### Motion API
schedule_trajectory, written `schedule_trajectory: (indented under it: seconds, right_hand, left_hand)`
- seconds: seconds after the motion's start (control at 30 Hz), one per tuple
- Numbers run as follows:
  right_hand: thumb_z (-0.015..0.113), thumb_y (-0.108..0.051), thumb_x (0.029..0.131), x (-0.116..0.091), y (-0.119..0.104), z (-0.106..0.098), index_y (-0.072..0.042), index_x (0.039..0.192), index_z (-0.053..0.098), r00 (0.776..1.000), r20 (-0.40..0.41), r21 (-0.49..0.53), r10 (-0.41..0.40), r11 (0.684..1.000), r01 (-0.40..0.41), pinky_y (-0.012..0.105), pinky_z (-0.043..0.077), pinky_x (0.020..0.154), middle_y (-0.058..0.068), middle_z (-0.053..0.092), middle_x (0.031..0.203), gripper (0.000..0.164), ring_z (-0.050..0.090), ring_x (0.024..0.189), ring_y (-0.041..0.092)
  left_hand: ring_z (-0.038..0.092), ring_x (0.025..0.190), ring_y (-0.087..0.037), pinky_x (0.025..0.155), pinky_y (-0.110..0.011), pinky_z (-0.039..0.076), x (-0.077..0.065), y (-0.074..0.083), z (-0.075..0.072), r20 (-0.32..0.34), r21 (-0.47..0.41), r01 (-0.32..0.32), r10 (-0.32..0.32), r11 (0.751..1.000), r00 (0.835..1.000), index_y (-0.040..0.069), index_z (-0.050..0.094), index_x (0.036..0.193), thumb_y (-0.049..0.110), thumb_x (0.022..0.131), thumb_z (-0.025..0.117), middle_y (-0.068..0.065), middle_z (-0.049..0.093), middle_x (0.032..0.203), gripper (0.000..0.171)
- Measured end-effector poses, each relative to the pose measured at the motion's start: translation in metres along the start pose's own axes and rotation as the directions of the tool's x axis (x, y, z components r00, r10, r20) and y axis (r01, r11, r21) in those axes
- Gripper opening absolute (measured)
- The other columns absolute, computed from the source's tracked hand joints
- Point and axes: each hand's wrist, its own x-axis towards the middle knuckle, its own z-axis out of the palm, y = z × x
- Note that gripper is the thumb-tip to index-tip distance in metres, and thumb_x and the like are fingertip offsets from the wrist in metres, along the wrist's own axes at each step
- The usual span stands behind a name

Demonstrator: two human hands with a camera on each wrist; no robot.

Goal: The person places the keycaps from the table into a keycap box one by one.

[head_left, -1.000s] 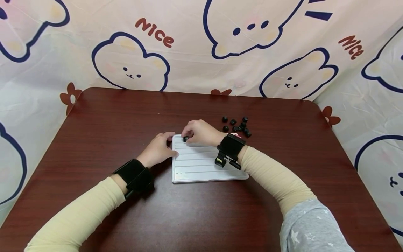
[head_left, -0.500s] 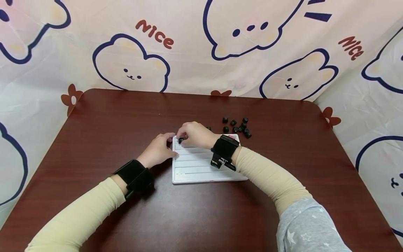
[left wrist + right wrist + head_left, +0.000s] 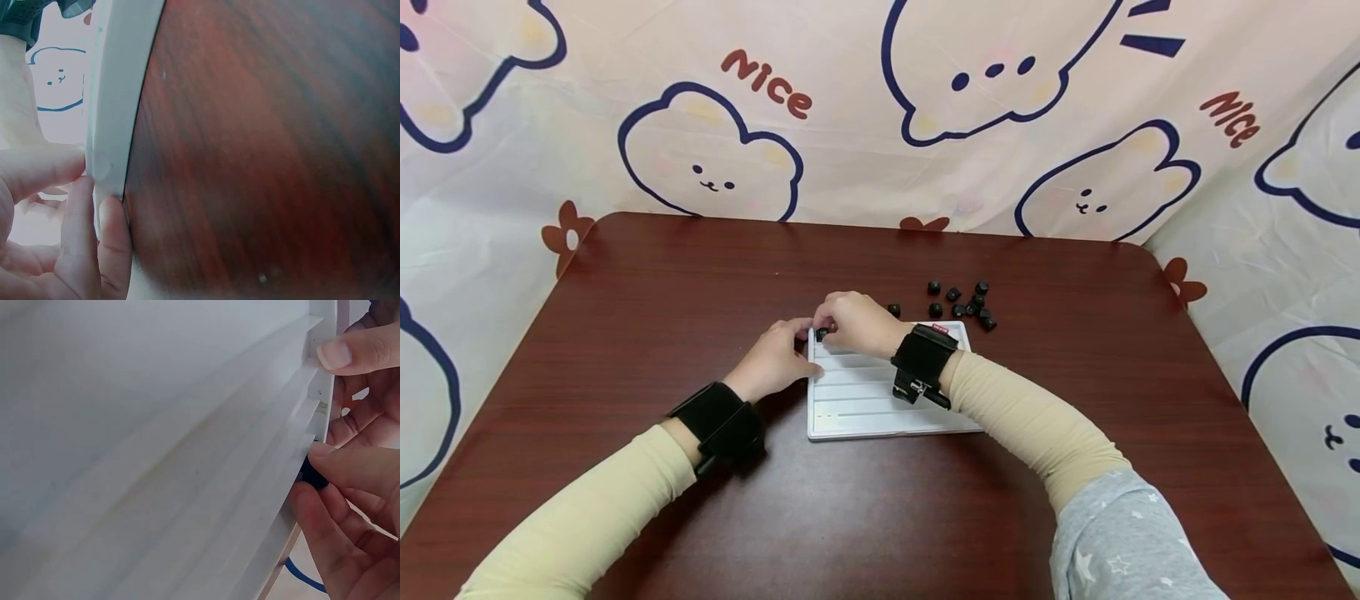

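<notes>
A white ridged board (image 3: 880, 400) lies flat on the brown table. My left hand (image 3: 775, 357) holds its left edge, thumb on the rim and fingers along the outer side, as the left wrist view shows of the fingers (image 3: 112, 231). My right hand (image 3: 863, 323) pinches a small black cube-like piece (image 3: 314, 474) between thumb and fingertips. That piece is at the board's far left corner, in the topmost groove beside the rim. In the right wrist view the left thumb (image 3: 356, 353) sits near it on the same edge.
Several more small black pieces (image 3: 977, 302) lie loose behind the board, to the right. One black piece (image 3: 893, 309) sits just beyond the right hand. A red label (image 3: 940, 327) marks the board's far right. A patterned cloth (image 3: 850, 158) hangs behind the table (image 3: 700, 275).
My right hand has slid left along the board's far groove with the black piece, to the corner. A loose piece behind it and the red label have come into sight. My left hand keeps its place.
</notes>
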Motion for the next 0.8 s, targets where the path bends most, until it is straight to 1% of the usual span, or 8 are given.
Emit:
schedule_trajectory:
  seconds: [0.33, 0.47, 0.67, 0.8]
  right_hand:
    - [0.077, -0.004, 0.091, 0.0005, 0.0000, 0.0019, -0.005, 0.110, 0.076, 1.000, -0.020, -0.020, -0.006, 1.000, 0.006, 0.028, 0.050, 0.084, 0.008, 0.067, 0.105, 0.019, 0.062, 0.093, 0.019]
    - [0.076, -0.004, 0.092, -0.0010, 0.0010, 0.0012, -0.005, 0.111, 0.076, 1.000, -0.024, -0.016, -0.002, 1.000, 0.002, 0.028, 0.050, 0.084, 0.008, 0.067, 0.108, 0.019, 0.062, 0.094, 0.019]
    - [0.076, -0.005, 0.093, -0.0022, 0.0008, 0.0008, -0.005, 0.114, 0.076, 1.000, -0.014, -0.008, -0.003, 1.000, 0.002, 0.027, 0.051, 0.086, 0.009, 0.067, 0.112, 0.021, 0.064, 0.098, 0.020]
    - [0.076, -0.006, 0.093, -0.0032, 0.0007, 0.0007, -0.005, 0.116, 0.075, 1.000, 0.000, 0.006, -0.005, 1.000, 0.005, 0.027, 0.051, 0.086, 0.009, 0.066, 0.113, 0.023, 0.064, 0.098, 0.019]
  left_hand:
    - [0.051, 0.111, -0.033, 0.096, -0.045, 0.044, 0.0000, 0.0003, -0.0003, 0.002, 0.004, 0.000, 0.000, 1.000, 1.000, -0.008, 0.045, 0.148, 0.007, 0.084, 0.082, -0.022, 0.055, 0.126, 0.075]
    - [0.050, 0.113, -0.033, 0.097, -0.045, 0.044, 0.0013, 0.0011, 0.0004, 0.007, 0.003, 0.006, -0.006, 1.000, 1.000, -0.007, 0.045, 0.148, 0.008, 0.085, 0.082, -0.022, 0.054, 0.128, 0.075]
    - [0.051, 0.114, -0.033, 0.098, -0.045, 0.044, 0.0024, -0.0004, 0.0012, 0.017, -0.005, 0.023, -0.023, 1.000, 1.000, -0.005, 0.044, 0.150, 0.011, 0.086, 0.081, -0.022, 0.053, 0.130, 0.076]
    - [0.051, 0.115, -0.033, 0.099, -0.046, 0.044, 0.0018, -0.0012, 0.0014, 0.021, -0.004, 0.027, -0.027, 1.000, 0.999, -0.005, 0.043, 0.150, 0.011, 0.086, 0.080, -0.022, 0.052, 0.131, 0.075]
